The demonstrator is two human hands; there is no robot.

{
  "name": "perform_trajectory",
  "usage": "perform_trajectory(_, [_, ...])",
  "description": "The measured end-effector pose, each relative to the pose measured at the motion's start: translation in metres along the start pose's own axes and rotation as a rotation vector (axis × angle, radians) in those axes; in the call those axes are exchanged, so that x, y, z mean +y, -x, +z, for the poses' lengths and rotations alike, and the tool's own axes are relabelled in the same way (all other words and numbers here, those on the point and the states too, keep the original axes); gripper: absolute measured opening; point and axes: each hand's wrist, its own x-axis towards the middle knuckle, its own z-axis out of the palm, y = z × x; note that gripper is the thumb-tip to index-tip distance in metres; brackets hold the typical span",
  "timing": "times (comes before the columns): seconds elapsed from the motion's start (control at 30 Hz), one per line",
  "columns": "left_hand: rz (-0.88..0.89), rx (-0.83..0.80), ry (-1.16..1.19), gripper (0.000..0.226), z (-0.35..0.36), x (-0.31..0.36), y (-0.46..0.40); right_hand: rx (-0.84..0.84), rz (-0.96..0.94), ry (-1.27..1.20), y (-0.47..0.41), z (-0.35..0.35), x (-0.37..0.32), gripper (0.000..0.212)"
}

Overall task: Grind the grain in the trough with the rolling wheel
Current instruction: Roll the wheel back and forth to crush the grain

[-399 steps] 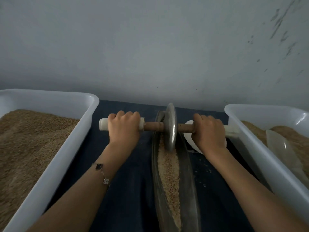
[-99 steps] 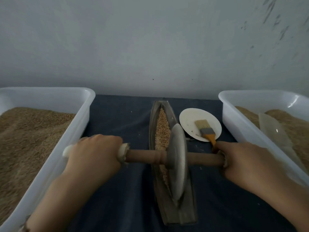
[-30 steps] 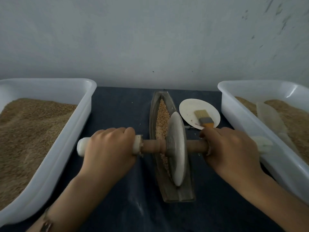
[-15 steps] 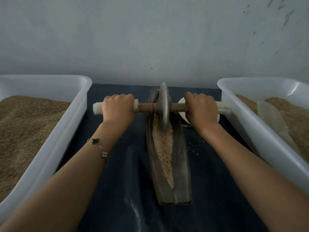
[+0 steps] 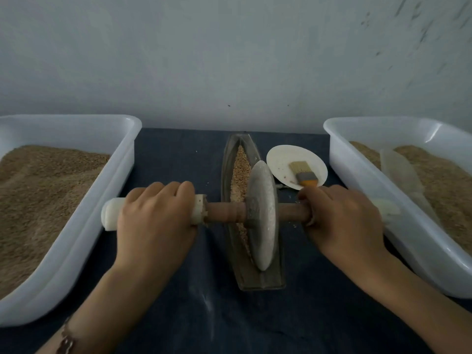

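The grey metal disc-shaped rolling wheel stands upright in the narrow boat-shaped metal trough, near its close end. Tan grain fills the far half. The left hand and right hand each grasp the wooden axle with fingers clenched around its white-capped ends.

We see the trough in the middle, wheel in it toward its near end, a bin at left, another bin at right, a plate with a brush between trough and right bin.
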Motion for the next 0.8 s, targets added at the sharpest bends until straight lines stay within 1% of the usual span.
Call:
perform_trajectory(0.1, [0.011,0.025,0.03,0.03,0.003,-0.002,0.001,0.007,-0.025,0.02,-0.001,-0.001,0.001,0.02])
perform_trajectory(0.2, [-0.027,-0.035,0.003,0.036,0.023,-0.006,-0.004,0.011,-0.041,0.052,-0.011,0.018,0.005,0.02])
perform_trajectory(0.33, [-0.096,-0.1,-0.054,0.038,0.057,-0.015,-0.03,-0.057,0.001,0.144,-0.045,0.055,0.014,0.029])
perform_trajectory(0.43, [-0.15,-0.13,-0.066,0.033,0.077,-0.023,-0.054,-0.071,0.01,0.194,-0.076,0.079,0.019,0.032])
perform_trajectory(0.5, [-0.17,-0.161,-0.094,0.029,0.086,-0.026,-0.065,-0.108,0.045,0.204,-0.089,0.09,0.021,0.031])
perform_trajectory(0.67, [-0.098,-0.17,-0.189,0.026,0.082,-0.022,-0.078,-0.06,0.099,0.162,-0.073,0.096,0.026,0.026])
perform_trajectory(0.8, [-0.087,-0.181,-0.193,0.025,0.066,-0.013,-0.069,-0.035,0.077,0.14,-0.056,0.082,0.023,0.02])
